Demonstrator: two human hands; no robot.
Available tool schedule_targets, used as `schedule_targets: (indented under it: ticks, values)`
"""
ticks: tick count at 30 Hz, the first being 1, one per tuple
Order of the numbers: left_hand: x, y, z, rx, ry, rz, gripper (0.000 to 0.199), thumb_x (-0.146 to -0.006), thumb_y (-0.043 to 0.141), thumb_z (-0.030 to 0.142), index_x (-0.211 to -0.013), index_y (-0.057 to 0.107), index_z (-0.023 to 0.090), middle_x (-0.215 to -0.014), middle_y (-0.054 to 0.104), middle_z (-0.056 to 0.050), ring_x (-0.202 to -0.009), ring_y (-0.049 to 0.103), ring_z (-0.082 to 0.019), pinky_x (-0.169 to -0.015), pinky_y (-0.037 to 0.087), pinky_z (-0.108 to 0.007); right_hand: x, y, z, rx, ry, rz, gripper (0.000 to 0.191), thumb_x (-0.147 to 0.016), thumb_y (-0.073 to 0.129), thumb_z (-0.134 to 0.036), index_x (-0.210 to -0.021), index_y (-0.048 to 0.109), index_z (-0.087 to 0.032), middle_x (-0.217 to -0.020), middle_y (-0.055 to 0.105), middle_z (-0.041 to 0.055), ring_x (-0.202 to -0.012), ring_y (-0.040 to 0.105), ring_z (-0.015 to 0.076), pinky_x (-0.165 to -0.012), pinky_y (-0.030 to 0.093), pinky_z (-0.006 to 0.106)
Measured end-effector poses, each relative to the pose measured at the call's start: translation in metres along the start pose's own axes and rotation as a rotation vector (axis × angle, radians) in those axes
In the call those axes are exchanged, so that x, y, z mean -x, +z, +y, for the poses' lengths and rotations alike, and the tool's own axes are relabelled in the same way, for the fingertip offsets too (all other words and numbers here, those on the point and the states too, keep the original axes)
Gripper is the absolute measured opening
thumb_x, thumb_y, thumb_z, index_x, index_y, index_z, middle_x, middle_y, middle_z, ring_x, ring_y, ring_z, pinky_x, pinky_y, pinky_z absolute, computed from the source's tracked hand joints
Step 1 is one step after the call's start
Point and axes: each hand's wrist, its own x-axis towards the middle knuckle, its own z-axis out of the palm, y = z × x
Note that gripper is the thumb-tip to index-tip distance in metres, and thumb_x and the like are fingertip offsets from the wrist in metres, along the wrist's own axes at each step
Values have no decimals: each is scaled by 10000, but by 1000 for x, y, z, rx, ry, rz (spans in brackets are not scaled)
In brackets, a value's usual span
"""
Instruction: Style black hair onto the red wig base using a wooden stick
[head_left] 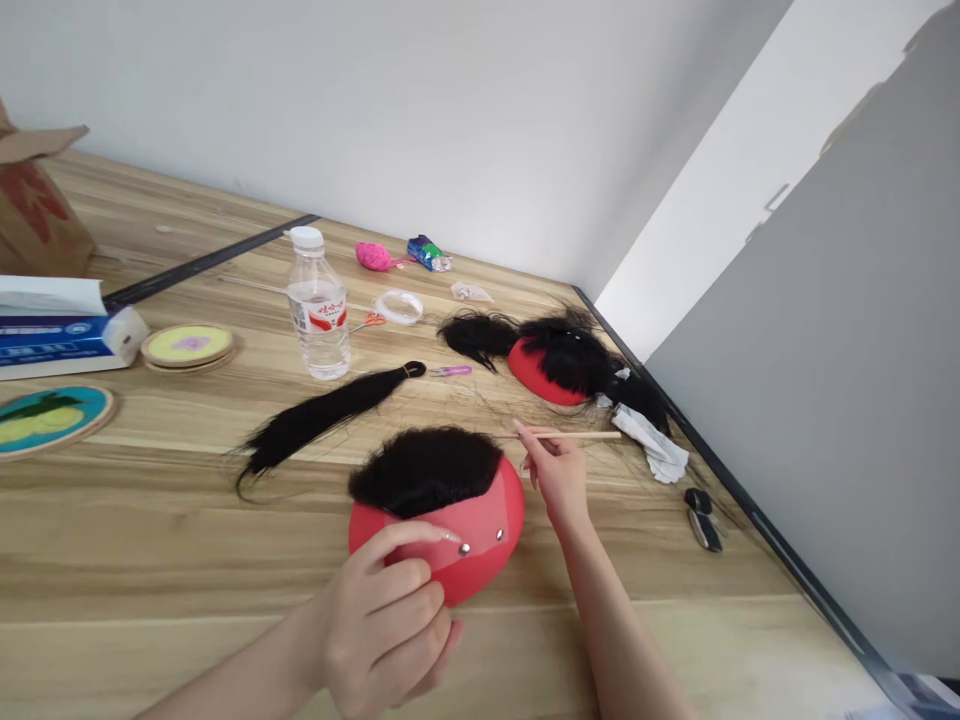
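Observation:
A red dome (pixel 480 578) on the table bears short black hair (pixel 427 468) on its far side and a sheer patch with two silvery pins (pixel 464 549) on its near side. My left hand (pixel 390 620) is at the dome's near left, index finger stretched over the patch, the other fingers curled; what they hold, if anything, is hidden. Right of the dome, my right hand (pixel 553 470) pinches a thin wooden stick (pixel 592 435), whose thin tip points left towards the hair. Beyond the dome lies a tied black hair bundle (pixel 330 412).
A second red dome (pixel 540 375) with long black hair stands behind. Around are a water bottle (pixel 321 310), purple snips (pixel 452 371), white tissue (pixel 652 443), keys (pixel 703 520), embroidery hoops (pixel 187 345), a tissue pack (pixel 60 340) and a paper bag (pixel 41 220).

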Motion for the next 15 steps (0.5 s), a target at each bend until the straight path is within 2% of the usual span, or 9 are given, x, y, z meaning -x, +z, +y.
schedule_targets:
  ticks: [3, 5, 7, 9, 10, 12, 15]
  values:
    - [-5, -7, -3, -63, -24, 43, 182, -788, 595, 82, -618, 598, 147, -584, 638, 20, -595, 573, -114, -716, 599, -346, 5, -1, -5, 1, -138, 161, 419, -659, 774, -483, -846, 691, -119, -567, 580, -22, -373, 400, 66, -335, 269, 201]
    - [-9, -12, -6, -111, -24, 38, 156, -809, 593, 109, -659, 609, 152, -622, 663, 21, -634, 583, -120, -709, 592, -337, 16, 0, -10, -1, -300, 230, 324, -738, 730, -437, -857, 682, -139, -671, 610, -3, -393, 434, 68, -341, 311, 209]
    - [-13, -15, -9, -141, -32, 51, 152, -837, 580, 128, -691, 613, 155, -642, 670, 17, -657, 577, -125, -717, 584, -341, 31, 2, -14, 22, -493, 246, 193, -809, 683, -349, -845, 669, -161, -681, 625, 0, -408, 490, 88, -364, 375, 224]
    - [-15, -17, -11, -149, -65, 80, 166, -864, 555, 133, -710, 612, 158, -642, 661, 12, -681, 569, -131, -747, 569, -359, 47, 5, -16, 89, -678, 177, 53, -848, 639, -237, -860, 655, -188, -684, 661, 6, -485, 586, 128, -451, 470, 254]
    - [-15, -17, -11, -155, -90, 92, 174, -876, 541, 134, -719, 612, 161, -645, 656, 8, -698, 568, -136, -765, 560, -370, 55, 6, -17, 133, -764, 104, 63, -862, 604, -182, -898, 653, -202, -726, 691, 19, -559, 635, 150, -516, 512, 276]
    - [-16, -17, -13, -174, -129, 101, 184, -897, 516, 145, -741, 611, 166, -666, 651, -3, -740, 568, -147, -792, 543, -385, 67, 8, -20, 194, -932, -76, 236, -885, 504, -101, -1036, 637, -225, -865, 734, 48, -733, 689, 187, -638, 559, 329]
    - [-17, -16, -17, -177, -157, 117, 178, -901, 503, 145, -758, 606, 160, -722, 644, -33, -834, 580, -175, -831, 528, -405, 77, 11, -26, 252, -1158, -313, 409, -874, 452, -73, -1245, 546, -218, -1079, 723, 87, -974, 675, 230, -795, 566, 419]
